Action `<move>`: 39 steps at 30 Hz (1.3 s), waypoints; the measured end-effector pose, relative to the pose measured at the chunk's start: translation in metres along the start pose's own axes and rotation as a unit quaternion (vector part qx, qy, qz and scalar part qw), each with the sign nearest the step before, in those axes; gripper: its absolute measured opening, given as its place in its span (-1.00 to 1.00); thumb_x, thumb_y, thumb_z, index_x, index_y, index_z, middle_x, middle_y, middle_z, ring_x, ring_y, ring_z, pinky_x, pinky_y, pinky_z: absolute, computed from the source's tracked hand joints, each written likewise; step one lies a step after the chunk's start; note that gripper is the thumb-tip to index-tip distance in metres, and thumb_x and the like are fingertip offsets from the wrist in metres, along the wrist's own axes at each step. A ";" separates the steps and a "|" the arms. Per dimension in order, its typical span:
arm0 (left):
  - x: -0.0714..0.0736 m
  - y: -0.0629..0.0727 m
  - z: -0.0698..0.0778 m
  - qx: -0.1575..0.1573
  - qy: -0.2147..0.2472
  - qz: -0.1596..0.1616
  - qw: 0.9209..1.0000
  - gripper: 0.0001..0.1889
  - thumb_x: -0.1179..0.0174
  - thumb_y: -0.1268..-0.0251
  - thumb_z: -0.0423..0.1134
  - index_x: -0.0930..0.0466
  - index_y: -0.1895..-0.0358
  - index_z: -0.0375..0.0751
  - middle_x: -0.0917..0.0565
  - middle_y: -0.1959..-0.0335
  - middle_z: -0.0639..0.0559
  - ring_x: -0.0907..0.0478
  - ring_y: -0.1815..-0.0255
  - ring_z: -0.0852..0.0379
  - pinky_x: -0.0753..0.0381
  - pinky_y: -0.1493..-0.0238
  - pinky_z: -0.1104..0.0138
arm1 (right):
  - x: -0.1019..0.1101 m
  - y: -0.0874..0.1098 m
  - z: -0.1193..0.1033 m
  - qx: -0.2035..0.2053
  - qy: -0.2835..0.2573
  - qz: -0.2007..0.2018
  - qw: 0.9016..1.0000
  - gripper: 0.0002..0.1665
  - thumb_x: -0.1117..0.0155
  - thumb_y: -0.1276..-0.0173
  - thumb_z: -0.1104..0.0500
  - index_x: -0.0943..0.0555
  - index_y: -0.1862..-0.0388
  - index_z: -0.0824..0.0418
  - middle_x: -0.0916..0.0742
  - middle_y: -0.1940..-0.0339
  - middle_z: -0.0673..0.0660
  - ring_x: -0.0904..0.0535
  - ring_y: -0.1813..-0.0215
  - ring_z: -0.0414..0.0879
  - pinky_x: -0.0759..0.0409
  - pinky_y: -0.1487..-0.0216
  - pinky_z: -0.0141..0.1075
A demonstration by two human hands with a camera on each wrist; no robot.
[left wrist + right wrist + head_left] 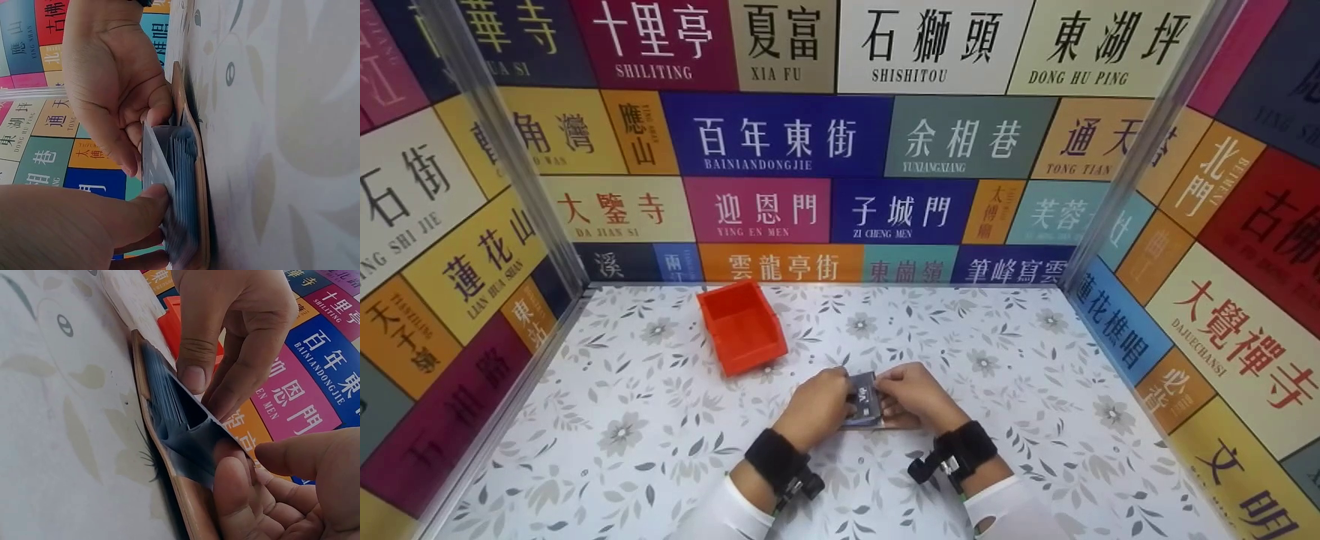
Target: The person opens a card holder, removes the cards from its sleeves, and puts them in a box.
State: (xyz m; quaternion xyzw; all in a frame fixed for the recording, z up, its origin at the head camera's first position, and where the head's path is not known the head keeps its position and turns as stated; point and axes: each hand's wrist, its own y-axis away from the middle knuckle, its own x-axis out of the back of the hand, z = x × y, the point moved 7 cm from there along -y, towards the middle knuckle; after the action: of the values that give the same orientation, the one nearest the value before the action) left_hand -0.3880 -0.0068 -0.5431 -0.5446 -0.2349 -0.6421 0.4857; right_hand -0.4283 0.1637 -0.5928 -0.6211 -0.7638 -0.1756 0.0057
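A card holder with a tan cover (191, 503) lies opened low over the table, a thick stack of clear bluish plastic sleeves (184, 174) inside it. On top, a dark grey sleeve face (865, 397) with white print shows in the head view. My left hand (819, 401) grips the holder's left side, thumb on the top sleeve. From the right, my right hand (916, 395) pinches the edge of that sleeve between thumb and fingers, lifting it away from the stack. In the right wrist view the raised sleeve gapes from the others.
An orange-red open bin (742, 330) stands on the table beyond my left hand. The white tabletop (660, 442) has a grey leaf and flower print. Panels with coloured place-name signs (776, 135) enclose the back and both sides.
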 end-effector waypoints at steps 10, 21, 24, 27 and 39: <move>0.000 0.000 0.002 0.003 -0.006 -0.002 1.000 -0.86 -0.55 -0.20 -0.19 -0.77 0.26 -0.09 -0.59 0.31 0.10 -0.61 0.28 0.05 -0.64 0.22 0.14 | -0.002 0.000 0.002 -0.005 -0.008 -0.007 1.000 -0.86 -0.39 -0.44 0.23 -0.78 0.14 0.29 -0.76 0.35 0.14 -0.67 0.45 -0.12 -0.73 0.38 -0.25; 0.001 0.001 0.003 0.004 -0.005 0.001 1.000 -0.84 -0.54 -0.22 -0.18 -0.76 0.27 -0.11 -0.60 0.32 0.06 -0.61 0.28 0.04 -0.66 0.22 0.12 | 0.004 0.001 -0.001 0.002 0.009 0.017 1.000 -0.85 -0.44 -0.37 0.19 -0.80 0.20 0.27 -0.78 0.32 0.13 -0.67 0.46 -0.15 -0.72 0.36 -0.28; 0.001 0.001 0.003 0.002 -0.007 0.002 1.000 -0.86 -0.53 -0.23 -0.18 -0.76 0.29 -0.11 -0.58 0.34 0.07 -0.59 0.31 0.05 -0.65 0.25 0.13 | 0.004 0.000 -0.002 0.009 0.011 0.016 1.000 -0.85 -0.49 -0.34 0.18 -0.80 0.22 0.27 -0.79 0.31 0.13 -0.70 0.41 -0.12 -0.72 0.34 -0.28; 0.001 0.000 0.003 0.000 -0.011 0.003 1.000 -0.88 -0.51 -0.26 -0.20 -0.76 0.29 -0.11 -0.58 0.34 0.08 -0.59 0.32 0.04 -0.65 0.26 0.12 | 0.007 -0.001 -0.004 0.016 0.026 0.027 0.999 -0.87 -0.50 -0.32 0.21 -0.81 0.23 0.26 -0.79 0.34 0.11 -0.71 0.38 -0.11 -0.70 0.34 -0.29; 0.007 0.000 0.004 -0.008 -0.019 0.006 1.000 -0.89 -0.52 -0.20 -0.22 -0.74 0.35 -0.04 -0.60 0.26 0.09 -0.60 0.28 0.04 -0.66 0.22 0.15 | 0.043 0.000 -0.019 0.040 0.072 0.100 0.992 -0.91 -0.46 -0.31 0.21 -0.79 0.27 0.23 -0.77 0.38 0.09 -0.66 0.42 -0.10 -0.69 0.34 -0.23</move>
State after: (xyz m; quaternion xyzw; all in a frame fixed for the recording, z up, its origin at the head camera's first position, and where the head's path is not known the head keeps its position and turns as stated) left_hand -0.3855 -0.0060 -0.5356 -0.5621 -0.2358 -0.6302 0.4809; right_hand -0.4422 0.1990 -0.5652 -0.6798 -0.7015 -0.1875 0.1028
